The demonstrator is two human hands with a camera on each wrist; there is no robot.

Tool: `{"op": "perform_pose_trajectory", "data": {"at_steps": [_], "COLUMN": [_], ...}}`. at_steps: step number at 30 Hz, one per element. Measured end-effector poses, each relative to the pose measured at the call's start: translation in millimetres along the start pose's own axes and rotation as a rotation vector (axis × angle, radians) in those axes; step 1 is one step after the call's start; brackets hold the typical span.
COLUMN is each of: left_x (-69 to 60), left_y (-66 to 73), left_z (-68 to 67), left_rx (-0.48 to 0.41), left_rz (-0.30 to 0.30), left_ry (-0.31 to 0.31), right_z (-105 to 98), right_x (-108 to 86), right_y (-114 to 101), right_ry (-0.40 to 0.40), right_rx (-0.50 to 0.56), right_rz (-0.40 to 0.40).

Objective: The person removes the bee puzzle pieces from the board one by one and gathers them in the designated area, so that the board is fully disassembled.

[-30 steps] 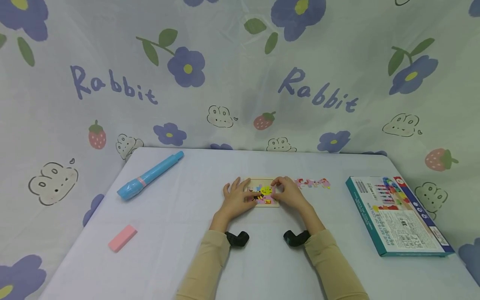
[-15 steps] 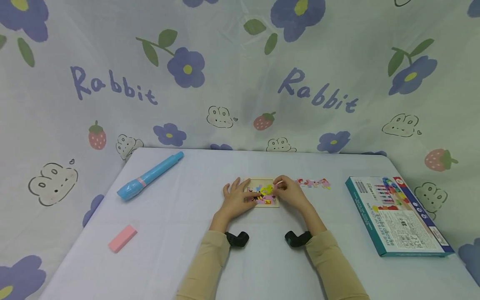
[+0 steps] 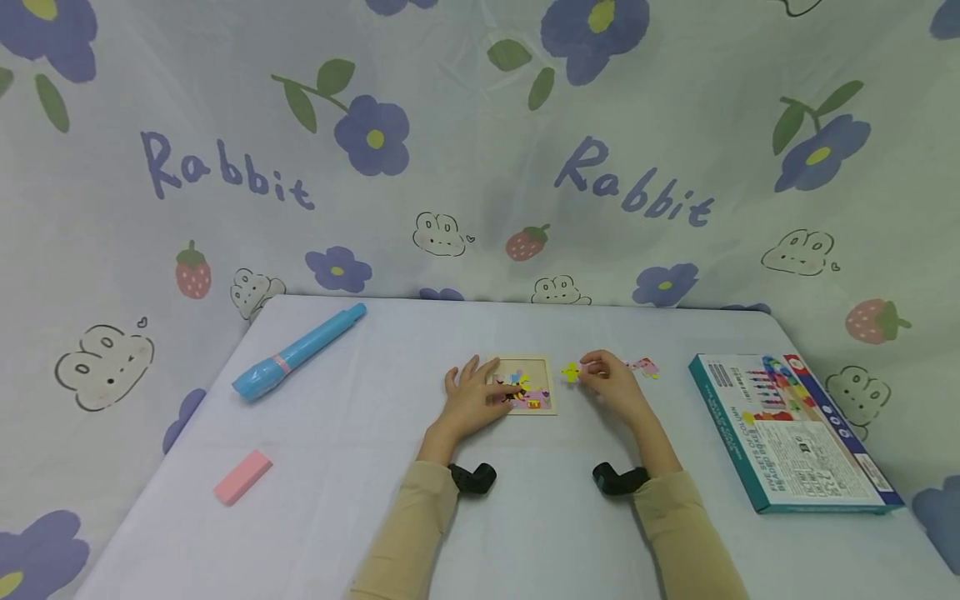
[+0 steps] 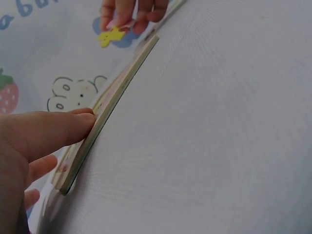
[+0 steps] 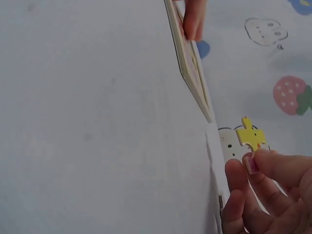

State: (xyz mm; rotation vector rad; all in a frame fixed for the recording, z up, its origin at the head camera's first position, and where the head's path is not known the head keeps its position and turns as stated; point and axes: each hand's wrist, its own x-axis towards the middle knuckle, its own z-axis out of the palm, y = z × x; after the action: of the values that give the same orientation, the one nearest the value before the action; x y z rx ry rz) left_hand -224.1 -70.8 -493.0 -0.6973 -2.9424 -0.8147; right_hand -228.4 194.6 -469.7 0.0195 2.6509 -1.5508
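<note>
My left hand [image 3: 474, 404] rests on the left side of a small wooden jigsaw board [image 3: 528, 367], its fingers spread. In the left wrist view, the thumb [image 4: 58, 129] presses on the board's near edge. Pieces with a bee picture fill the board's lower part; bare wood shows at the top. To the right of the board, my right hand [image 3: 615, 385] pinches a yellow and pink puzzle piece [image 5: 251, 136] between thumb and fingers, held up off the table. More pink and red puzzle pieces [image 3: 647, 367] lie beyond the right hand, partly hidden by it.
A flat boxed set [image 3: 798, 433] lies at the right of the white table. On the left are a light blue, torch-shaped object [image 3: 300, 352] and a pink block [image 3: 243, 477]. A printed curtain [image 3: 480, 150] hangs behind the table.
My right hand has lifted the yellow puzzle piece out of the board and carried it to the right. The left hand has stayed on the board.
</note>
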Motion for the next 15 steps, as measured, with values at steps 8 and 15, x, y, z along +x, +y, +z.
{"op": "perform_pose_trajectory", "data": {"at_steps": [8, 15], "left_x": [0.5, 0.2], "left_y": [-2.1, -1.4], "left_z": [1.9, 2.0], "left_rx": [0.013, 0.020], "left_rz": [-0.004, 0.000], "left_ry": [-0.004, -0.003], "right_z": [-22, -37], "right_x": [-8.2, -15.2], "right_y": [8, 18], "right_ry": [0.091, 0.170], "right_rx": [0.056, 0.026], "right_rz": [0.045, 0.151]}}
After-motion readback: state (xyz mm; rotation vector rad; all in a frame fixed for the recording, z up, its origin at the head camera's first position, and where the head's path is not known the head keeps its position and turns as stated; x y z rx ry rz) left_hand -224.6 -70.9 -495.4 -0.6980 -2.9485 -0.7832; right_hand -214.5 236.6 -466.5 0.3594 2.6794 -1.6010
